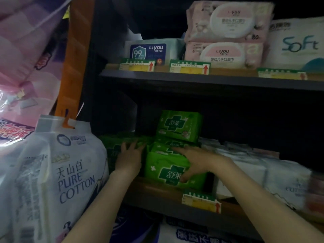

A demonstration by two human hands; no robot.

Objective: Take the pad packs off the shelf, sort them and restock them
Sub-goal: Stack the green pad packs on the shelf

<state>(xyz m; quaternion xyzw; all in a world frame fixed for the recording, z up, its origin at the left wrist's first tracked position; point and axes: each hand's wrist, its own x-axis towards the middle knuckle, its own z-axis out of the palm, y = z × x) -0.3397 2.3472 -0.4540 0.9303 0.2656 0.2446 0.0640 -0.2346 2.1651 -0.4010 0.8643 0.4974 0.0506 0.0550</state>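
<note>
Green pad packs (175, 168) marked 舒莱 fill the lower shelf (175, 195); the right hand (190, 159) grips the front pack, the left hand (128, 155) rests flat-fingered beside "PURE COTTON" bag (57, 172), below Liyou wipes (226, 53).

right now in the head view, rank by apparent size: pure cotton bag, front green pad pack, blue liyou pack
1. pure cotton bag, though it is nearest the camera
2. front green pad pack
3. blue liyou pack, set farther back, so unsure against the green one
</note>
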